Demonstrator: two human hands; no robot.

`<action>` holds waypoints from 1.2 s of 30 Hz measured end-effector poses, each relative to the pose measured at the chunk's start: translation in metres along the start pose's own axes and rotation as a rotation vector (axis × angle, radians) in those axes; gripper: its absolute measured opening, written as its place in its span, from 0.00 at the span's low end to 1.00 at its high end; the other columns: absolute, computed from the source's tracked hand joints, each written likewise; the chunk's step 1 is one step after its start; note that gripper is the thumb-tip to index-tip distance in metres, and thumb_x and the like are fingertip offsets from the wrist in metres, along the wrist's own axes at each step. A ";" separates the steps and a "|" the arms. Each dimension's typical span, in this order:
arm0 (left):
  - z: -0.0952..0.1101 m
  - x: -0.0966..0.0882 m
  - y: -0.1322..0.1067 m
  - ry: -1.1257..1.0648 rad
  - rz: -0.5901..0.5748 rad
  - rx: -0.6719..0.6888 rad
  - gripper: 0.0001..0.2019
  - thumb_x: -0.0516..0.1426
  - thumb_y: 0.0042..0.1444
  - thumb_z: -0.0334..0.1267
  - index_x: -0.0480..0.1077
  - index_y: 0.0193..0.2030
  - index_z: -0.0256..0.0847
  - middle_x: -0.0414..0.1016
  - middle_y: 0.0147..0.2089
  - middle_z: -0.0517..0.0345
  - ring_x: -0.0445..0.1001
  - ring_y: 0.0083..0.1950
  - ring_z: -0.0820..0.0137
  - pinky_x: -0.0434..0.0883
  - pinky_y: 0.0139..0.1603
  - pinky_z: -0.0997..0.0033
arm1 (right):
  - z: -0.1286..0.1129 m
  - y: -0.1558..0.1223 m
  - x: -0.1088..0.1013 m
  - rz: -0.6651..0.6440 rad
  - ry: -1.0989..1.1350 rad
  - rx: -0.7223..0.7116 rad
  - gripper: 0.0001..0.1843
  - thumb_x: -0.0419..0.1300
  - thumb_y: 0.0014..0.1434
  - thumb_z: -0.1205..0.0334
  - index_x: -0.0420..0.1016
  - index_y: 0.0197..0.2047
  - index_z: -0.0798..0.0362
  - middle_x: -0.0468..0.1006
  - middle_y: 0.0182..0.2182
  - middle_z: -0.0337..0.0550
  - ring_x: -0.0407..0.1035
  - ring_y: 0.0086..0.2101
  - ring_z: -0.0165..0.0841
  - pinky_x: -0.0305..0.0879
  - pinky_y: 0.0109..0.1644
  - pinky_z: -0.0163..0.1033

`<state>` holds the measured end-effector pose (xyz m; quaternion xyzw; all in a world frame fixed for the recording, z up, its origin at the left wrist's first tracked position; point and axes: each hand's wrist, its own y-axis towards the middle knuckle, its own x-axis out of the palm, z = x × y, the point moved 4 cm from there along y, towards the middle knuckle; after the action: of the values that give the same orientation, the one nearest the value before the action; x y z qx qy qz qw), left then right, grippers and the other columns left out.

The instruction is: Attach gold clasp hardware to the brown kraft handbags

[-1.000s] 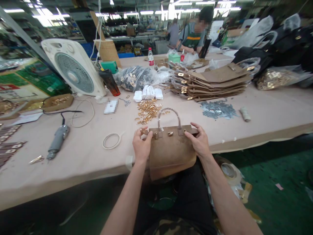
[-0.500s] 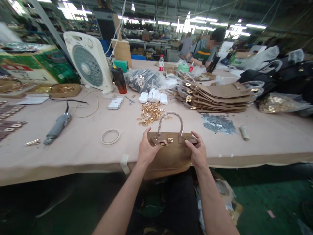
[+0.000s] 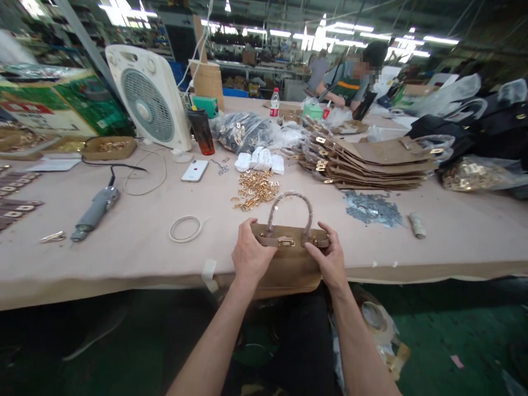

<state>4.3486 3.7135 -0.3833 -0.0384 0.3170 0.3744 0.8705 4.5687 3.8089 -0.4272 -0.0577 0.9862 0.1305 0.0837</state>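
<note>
A brown handbag (image 3: pixel 295 269) stands at the table's front edge, its arched handle (image 3: pixel 291 194) wrapped in clear film. My left hand (image 3: pixel 251 252) grips its upper left corner, with the thumb on the strap (image 3: pixel 268 241) that runs to the gold clasp (image 3: pixel 286 242) at the front. On the upper right corner my right hand (image 3: pixel 330 257) is closed, its thumb by the handle's base and its fingers behind the top edge. A short strap end (image 3: pixel 320 241) shows between thumb and fingers there. The bag's lower part hangs in front of the table edge.
Loose gold hardware (image 3: pixel 256 190) lies behind the bag, with a tape roll (image 3: pixel 185 229) to the left. Farther left are a grey power screwdriver (image 3: pixel 94 213) and a fan (image 3: pixel 150 102). Stacked brown bag pieces (image 3: pixel 371 165) and grey metal bits (image 3: pixel 371 208) lie right. A co-worker (image 3: pixel 350 82) sits across.
The left strap has come across onto the gold clasp, and my left thumb has followed it. My right thumb has shifted left towards the handle's base. The view has tilted slightly.
</note>
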 end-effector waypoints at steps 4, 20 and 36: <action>0.001 0.002 -0.002 0.051 -0.004 -0.015 0.37 0.71 0.47 0.58 0.63 0.58 0.49 0.75 0.57 0.47 0.79 0.51 0.49 0.73 0.47 0.55 | -0.011 0.001 0.009 0.038 -0.143 -0.011 0.42 0.75 0.48 0.46 0.70 0.64 0.48 0.75 0.57 0.49 0.71 0.53 0.46 0.69 0.61 0.55; -0.028 0.000 0.002 -0.330 0.065 0.020 0.29 0.65 0.60 0.51 0.64 0.63 0.44 0.71 0.62 0.48 0.73 0.60 0.59 0.71 0.61 0.58 | -0.011 -0.003 0.006 -0.005 -0.057 0.011 0.37 0.69 0.56 0.52 0.67 0.67 0.48 0.79 0.48 0.46 0.74 0.43 0.41 0.72 0.51 0.49; -0.046 -0.065 -0.090 -0.757 0.293 -0.163 0.16 0.65 0.60 0.50 0.66 0.41 0.44 0.71 0.34 0.62 0.74 0.32 0.71 0.75 0.35 0.71 | -0.093 -0.075 -0.018 0.267 0.024 0.039 0.44 0.77 0.48 0.47 0.71 0.66 0.47 0.80 0.52 0.48 0.78 0.44 0.41 0.77 0.51 0.48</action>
<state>4.3514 3.5945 -0.3980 0.0787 -0.0543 0.5060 0.8572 4.5827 3.7140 -0.3540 0.0743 0.9884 0.1205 0.0548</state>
